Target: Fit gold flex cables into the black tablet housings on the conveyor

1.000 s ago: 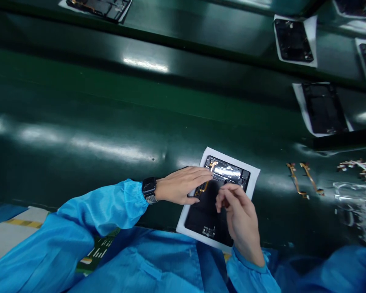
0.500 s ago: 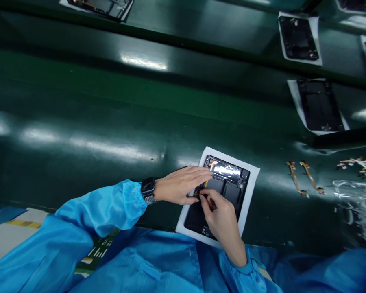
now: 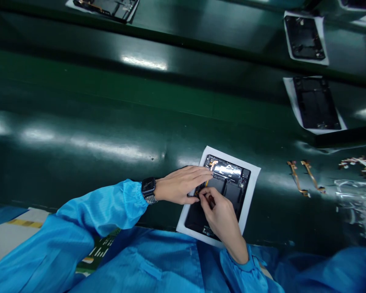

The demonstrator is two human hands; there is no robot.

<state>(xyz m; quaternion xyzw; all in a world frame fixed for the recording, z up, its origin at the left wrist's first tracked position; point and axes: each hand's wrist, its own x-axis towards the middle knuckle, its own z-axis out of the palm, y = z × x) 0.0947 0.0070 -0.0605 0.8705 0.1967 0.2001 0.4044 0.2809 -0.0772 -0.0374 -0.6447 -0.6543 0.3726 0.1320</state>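
An opened tablet [image 3: 195, 215], black inside with a shiny silver-black panel [image 3: 228, 172] along its far end, lies on a white sheet [image 3: 249, 203]. My left hand [image 3: 183, 185] rests flat over the tablet's left edge, fingers stretched out together and thumb apart. Close by its thumb, my right hand [image 3: 221, 213] is closed in a pinch at an orange flex cable [image 3: 206, 184] along the left side of the tablet. The fingertips hide most of the cable's end.
Two loose orange flex cables [image 3: 299, 179] lie to the right. Beyond them are a cluster of more flex parts [image 3: 361, 166] and a clear plastic tray [image 3: 354, 189] with small pieces. Several tablet housings rest on white sheets along the raised ledge, including one black housing [image 3: 317, 103].
Both hands stay almost in place over the tablet; the right fingers shift only slightly at the cable. On the upper ledges, the housings have slid a little sideways.
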